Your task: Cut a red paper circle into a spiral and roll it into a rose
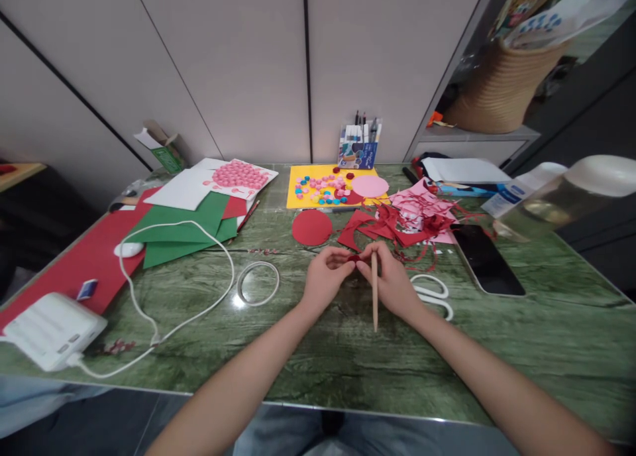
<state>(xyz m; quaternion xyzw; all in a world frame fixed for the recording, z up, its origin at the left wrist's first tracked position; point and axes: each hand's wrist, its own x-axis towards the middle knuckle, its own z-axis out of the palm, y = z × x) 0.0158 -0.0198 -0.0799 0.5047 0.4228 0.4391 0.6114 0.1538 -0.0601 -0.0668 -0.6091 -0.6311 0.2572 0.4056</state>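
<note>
My left hand and my right hand meet over the front middle of the table. Between their fingertips they pinch a small dark red paper piece, partly covered by the fingers. A pale wooden stick is also held in my right hand, its tapered end pointing toward me. Just beyond my left hand lies a flat red paper circle. Red paper scraps are heaped beyond my right hand, and white-handled scissors lie to its right, their blades hidden.
A yellow sheet bears small pink, blue and red rolled pieces and a pink circle. Rightward are a black phone and a clear container. Leftward lie a tape roll, white cable, white device and green paper.
</note>
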